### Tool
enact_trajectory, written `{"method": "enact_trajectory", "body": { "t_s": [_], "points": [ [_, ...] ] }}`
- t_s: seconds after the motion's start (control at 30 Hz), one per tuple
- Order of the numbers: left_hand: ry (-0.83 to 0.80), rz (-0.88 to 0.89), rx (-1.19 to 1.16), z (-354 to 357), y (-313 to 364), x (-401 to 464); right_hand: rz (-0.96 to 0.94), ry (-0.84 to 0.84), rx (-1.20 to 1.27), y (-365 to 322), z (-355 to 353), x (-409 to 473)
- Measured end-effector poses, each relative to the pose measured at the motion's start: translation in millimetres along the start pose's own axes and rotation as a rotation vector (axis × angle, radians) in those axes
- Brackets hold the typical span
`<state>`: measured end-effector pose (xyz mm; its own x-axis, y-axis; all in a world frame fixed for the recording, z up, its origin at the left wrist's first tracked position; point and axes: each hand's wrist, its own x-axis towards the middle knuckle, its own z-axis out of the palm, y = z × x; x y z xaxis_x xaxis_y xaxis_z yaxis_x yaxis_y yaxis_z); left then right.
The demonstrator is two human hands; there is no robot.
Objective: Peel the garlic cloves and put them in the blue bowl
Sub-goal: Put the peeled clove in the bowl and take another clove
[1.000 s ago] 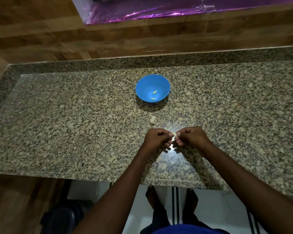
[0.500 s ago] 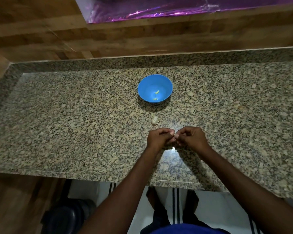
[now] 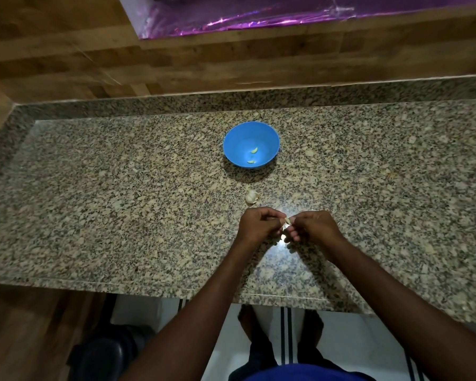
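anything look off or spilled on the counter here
Nothing stands out. The blue bowl sits upright with two peeled cloves inside, a garlic piece lies on the counter, and both hands pinch one clove.

**No readable text**

No words, labels, brand marks, numbers or signs can be read anywhere in the head view, neither on the blue bowl [image 3: 251, 147] at upper centre nor on the speckled granite surface [image 3: 94, 202] around it.

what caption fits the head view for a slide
Both hands, left and right, pinch a garlic clove over the granite counter; two peeled cloves in the blue bowl.
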<state>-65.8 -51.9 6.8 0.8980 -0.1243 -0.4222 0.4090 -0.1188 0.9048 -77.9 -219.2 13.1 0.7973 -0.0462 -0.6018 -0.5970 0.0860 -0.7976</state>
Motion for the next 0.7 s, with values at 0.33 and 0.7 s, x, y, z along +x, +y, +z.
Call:
{"method": "enact_trajectory", "body": {
  "t_s": [0.33, 0.7],
  "points": [
    [0.081, 0.081, 0.190, 2.4, -1.5, -1.2, -0.031, -0.010, -0.013, 4.3, -2.1, -3.3],
    [0.038, 0.030, 0.092, 2.5, -1.7, -0.3, -0.032, -0.007, 0.006, 0.7, -0.8, -2.8]
  ]
}}
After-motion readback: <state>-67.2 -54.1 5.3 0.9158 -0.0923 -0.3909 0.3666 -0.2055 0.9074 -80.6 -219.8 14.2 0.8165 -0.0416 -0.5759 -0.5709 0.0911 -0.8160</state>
